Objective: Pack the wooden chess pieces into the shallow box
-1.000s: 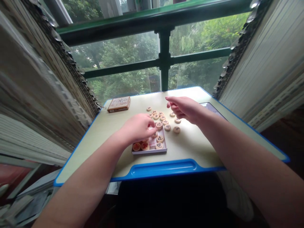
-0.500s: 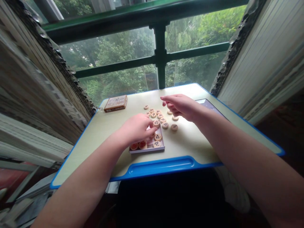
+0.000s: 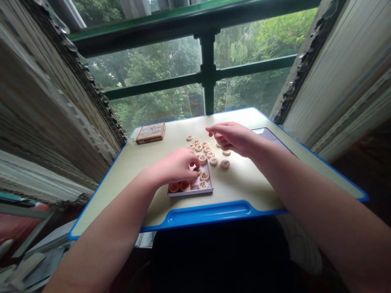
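My left hand point(image 3: 180, 165) is over the open box tray point(image 3: 192, 193), its fingers pinched on a Chinese chess piece point(image 3: 198, 171), mostly hidden by the fingertips. Inside the tray lie red-marked pieces point(image 3: 185, 186) at the near left and black-marked pieces point(image 3: 203, 176) along the right side. Another black-marked piece point(image 3: 202, 158) sits at the tray's far right corner. My right hand point(image 3: 233, 138) hovers above the table to the right, fingers loosely bent and slightly apart, with nothing visible in them. Below and left of it, several wooden pieces point(image 3: 207, 149) lie loose.
A small brown box point(image 3: 150, 132) lies at the table's far left. On the right, a tablet-like flat screen point(image 3: 271, 137) is partly behind my right arm. The table point(image 3: 131, 162) has a blue rim and a blue front groove point(image 3: 210, 211); a window and curtains surround it.
My left fingers have drawn together and shifted slightly, and a piece now shows at their tips. My right hand stays nearly in place. The whole view has shifted a little.
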Demonstrator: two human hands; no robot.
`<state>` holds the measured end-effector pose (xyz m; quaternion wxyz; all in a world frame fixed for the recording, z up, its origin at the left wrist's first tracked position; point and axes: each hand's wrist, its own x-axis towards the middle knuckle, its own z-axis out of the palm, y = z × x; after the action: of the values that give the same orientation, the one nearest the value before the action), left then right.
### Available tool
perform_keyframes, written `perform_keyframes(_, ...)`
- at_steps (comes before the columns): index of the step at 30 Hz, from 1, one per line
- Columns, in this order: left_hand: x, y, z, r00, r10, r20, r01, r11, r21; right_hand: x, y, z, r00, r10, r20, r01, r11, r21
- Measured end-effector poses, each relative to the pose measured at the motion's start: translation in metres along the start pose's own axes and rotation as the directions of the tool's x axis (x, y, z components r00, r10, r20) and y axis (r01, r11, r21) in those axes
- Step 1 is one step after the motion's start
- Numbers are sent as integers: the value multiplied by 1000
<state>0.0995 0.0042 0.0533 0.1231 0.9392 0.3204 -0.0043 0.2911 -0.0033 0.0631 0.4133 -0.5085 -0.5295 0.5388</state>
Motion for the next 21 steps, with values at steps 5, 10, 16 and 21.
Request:
perform_keyframes(5, 1, -6, 0, 996, -52, -70, 55, 998, 41, 2, 1, -2, 999, 3, 43, -5, 998, 65)
perform_keyframes(10, 1, -7, -1, 999, -13, -42, 13, 1000, -5, 1, 0, -2, 998, -8, 54, 4, 997, 77)
perform_keyframes(16, 3, -7, 1, 999, 5, -42, -5, 1000, -16, 0, -1, 1, 1000, 9, 29, -11, 997, 73)
perform_keyframes(21, 3, -5, 3, 996, -12, -86, 17, 999, 49, -1, -1, 1, 999, -11, 35, 9, 999, 47)
